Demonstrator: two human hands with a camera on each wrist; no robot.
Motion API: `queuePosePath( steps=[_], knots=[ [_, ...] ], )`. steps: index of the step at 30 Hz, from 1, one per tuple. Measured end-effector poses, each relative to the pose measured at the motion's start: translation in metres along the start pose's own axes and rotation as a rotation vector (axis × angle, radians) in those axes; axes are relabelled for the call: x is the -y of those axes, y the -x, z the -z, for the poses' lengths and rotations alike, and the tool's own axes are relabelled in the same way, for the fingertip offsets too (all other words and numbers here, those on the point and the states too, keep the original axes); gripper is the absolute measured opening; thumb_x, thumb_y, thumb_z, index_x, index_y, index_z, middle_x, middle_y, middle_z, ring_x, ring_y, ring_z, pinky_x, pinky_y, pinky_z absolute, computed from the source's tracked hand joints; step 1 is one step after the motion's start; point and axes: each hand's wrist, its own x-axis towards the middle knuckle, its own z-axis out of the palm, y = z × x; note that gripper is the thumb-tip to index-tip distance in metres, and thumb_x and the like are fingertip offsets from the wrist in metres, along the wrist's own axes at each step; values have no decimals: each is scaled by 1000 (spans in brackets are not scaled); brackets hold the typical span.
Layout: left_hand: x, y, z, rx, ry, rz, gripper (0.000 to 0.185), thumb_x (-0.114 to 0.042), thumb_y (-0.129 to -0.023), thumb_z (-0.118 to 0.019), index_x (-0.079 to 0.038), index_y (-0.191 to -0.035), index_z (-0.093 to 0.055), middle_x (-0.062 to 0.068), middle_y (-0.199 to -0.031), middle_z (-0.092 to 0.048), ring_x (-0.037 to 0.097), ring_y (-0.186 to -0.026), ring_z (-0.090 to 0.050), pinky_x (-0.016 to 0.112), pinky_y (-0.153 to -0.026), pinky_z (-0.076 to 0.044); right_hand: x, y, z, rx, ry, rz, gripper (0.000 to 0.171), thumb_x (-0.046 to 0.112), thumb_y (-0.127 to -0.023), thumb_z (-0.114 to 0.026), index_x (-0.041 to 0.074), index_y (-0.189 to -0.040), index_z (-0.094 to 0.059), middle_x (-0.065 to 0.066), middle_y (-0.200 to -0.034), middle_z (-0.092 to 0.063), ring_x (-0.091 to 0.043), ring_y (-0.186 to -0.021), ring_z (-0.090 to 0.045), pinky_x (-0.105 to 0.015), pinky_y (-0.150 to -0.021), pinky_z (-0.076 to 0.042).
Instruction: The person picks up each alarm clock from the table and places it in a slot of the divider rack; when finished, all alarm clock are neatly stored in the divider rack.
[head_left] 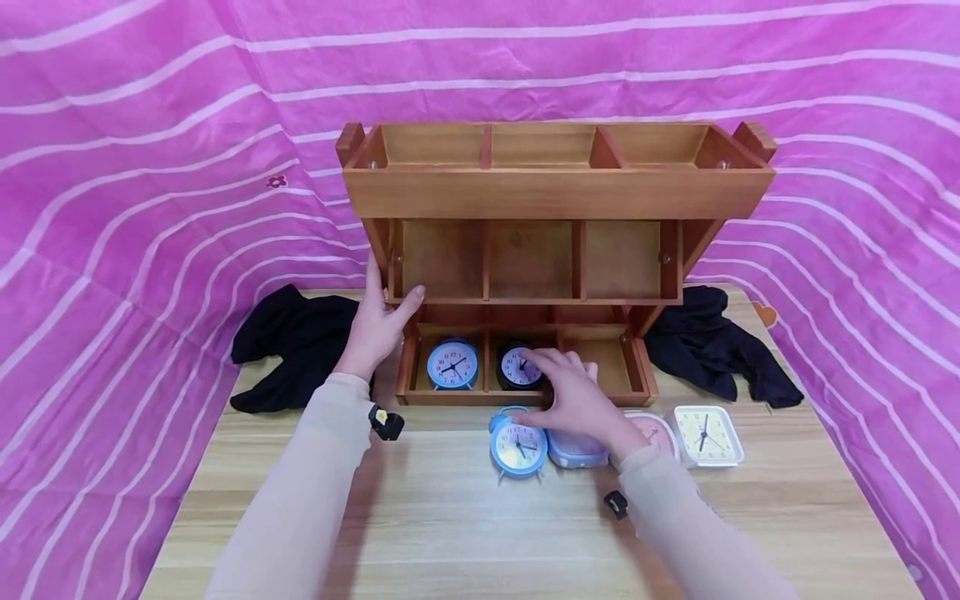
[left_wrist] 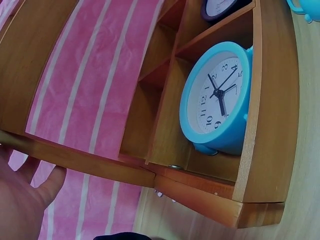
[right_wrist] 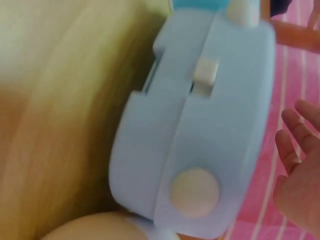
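So far, two clocks stand in the bottom row of the wooden shelf [head_left: 555, 196]: a blue round clock [head_left: 452, 364] in the left compartment and a black clock [head_left: 517, 367] in the middle one. I judge the right compartment free. My left hand [head_left: 378, 325] lies flat against the shelf's left side, fingers straight, steadying it. My right hand [head_left: 573, 396] hovers relaxed over a pale blue square clock [head_left: 576, 452] lying on the table [head_left: 450, 517] just in front of the shelf, gripping nothing. Left on the table are a blue bell clock [head_left: 517, 446], a pink clock [head_left: 654, 429] and a white square clock [head_left: 707, 435].
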Motion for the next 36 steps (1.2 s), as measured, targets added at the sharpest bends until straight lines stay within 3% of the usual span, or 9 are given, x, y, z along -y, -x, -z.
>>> queuePosePath(
  steps=[9, 14, 20, 25, 36],
  knots=[
    [4, 2, 1, 2, -1, 22, 97, -26, -103, -67, -27, -169, 6, 13, -172, -19, 40, -153, -32, 58, -123, -27, 21, 34, -19, -38, 19, -4, 95, 60, -72, -91, 20, -151, -57, -3, -149, -57, -25, -126, -47, -45, -92, -33],
    [5, -1, 0, -13, 25, -7, 97, -24, -103, -67, -26, -169, 3, 13, -172, -22, 38, -152, -34, 55, -124, -28, 23, 44, -27, -70, 68, 14, 94, 60, -69, -92, 21, -149, -60, 1, -143, -61, -22, -120, -49, -43, -88, -29],
    [6, -4, -3, -27, 106, -86, 95, -12, -101, -68, -18, -169, -2, 15, -170, -25, 37, -148, -40, 50, -123, -32, 21, 51, -37, -54, 145, 5, 99, 66, -67, -91, 20, -148, -60, 0, -144, -61, -21, -117, -49, -44, -89, -31],
    [6, -4, -5, -31, 107, -106, 94, -10, -101, -67, -15, -169, -3, 15, -170, -25, 34, -150, -38, 48, -124, -30, 19, 54, -43, -49, 223, -11, 103, 74, -65, -87, 20, -149, -59, -1, -144, -62, -22, -118, -49, -45, -90, -32],
    [5, -3, -4, -20, 54, -108, 95, -12, -102, -66, -15, -169, 2, 18, -170, -21, 36, -150, -35, 49, -125, -28, 19, 54, -45, -51, 278, 7, 99, 78, -65, -84, 21, -143, -65, 0, -138, -68, -22, -116, -49, -47, -88, -31]
  ],
)
